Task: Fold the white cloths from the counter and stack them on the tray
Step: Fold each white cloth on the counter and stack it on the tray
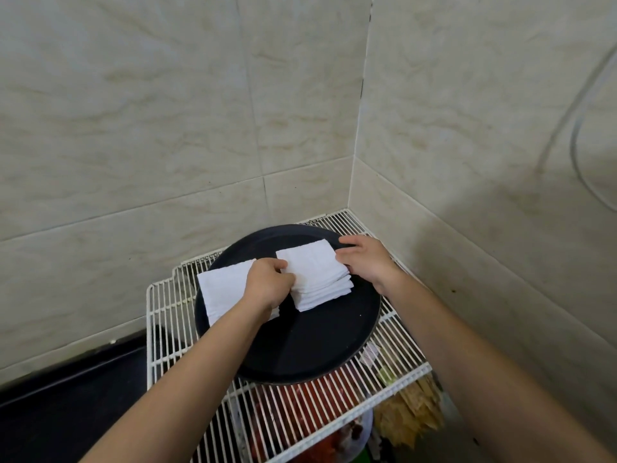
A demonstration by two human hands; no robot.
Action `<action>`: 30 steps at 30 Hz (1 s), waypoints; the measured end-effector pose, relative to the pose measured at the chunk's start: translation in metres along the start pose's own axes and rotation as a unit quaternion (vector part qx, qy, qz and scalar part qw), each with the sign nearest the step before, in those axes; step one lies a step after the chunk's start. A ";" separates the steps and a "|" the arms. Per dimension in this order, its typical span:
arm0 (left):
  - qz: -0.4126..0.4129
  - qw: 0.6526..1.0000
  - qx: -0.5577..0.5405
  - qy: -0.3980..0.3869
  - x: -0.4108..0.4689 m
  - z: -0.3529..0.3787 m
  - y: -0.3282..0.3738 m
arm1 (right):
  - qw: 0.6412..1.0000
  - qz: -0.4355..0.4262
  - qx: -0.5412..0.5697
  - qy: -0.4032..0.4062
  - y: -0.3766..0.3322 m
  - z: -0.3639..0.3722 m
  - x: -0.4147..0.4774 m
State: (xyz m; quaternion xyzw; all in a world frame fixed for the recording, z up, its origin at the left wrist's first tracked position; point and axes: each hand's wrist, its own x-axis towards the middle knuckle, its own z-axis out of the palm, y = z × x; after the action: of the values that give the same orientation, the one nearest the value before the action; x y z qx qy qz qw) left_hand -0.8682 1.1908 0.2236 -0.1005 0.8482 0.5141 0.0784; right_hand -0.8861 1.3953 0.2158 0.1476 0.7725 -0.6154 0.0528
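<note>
Tray: a round black tray (300, 355) with a low rim and a matte, smooth face; it rests on a white wire rack (167, 315) in a corner of beige marbled tiles (167, 128).
Cloths: a stack of folded white cloths (317, 279) lies on the far right part of the tray, with the layered edges showing at its near side. A second pile of folded white cloth (222, 292) lies on the far left part, overhanging the rim.
Left hand: the left hand (268, 285), fingers curled, grips the stack's left edge.
Right hand: the right hand (365, 262), fingers bent, holds the stack's right edge, by the tray's far rim.
Handling: probably light, soft and limp; the layers are likely to slide or fan out on the smooth tray.
Hold: best taken at two opposite edges, pressing through all the layers, or squared up from the sides.
Texture: faintly ribbed, absorbent-looking weave in flat rectangles.
</note>
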 end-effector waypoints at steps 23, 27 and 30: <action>0.205 0.948 0.244 0.012 -0.021 -0.002 0.011 | 0.932 -0.220 -0.283 0.039 0.009 -0.004 -0.022; 0.201 0.866 0.456 -0.029 -0.015 0.011 -0.007 | 0.842 -0.255 -0.472 -0.064 0.018 0.006 -0.022; 0.176 0.844 0.503 -0.053 -0.009 0.015 -0.015 | 0.821 -0.223 -0.520 -0.076 0.027 0.007 -0.023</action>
State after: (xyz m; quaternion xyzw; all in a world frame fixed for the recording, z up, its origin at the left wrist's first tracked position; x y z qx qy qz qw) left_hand -0.8557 1.1983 0.2061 0.1309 0.9885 0.0265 0.0709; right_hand -0.8568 1.3906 0.1948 -0.1257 0.9831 -0.1263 0.0413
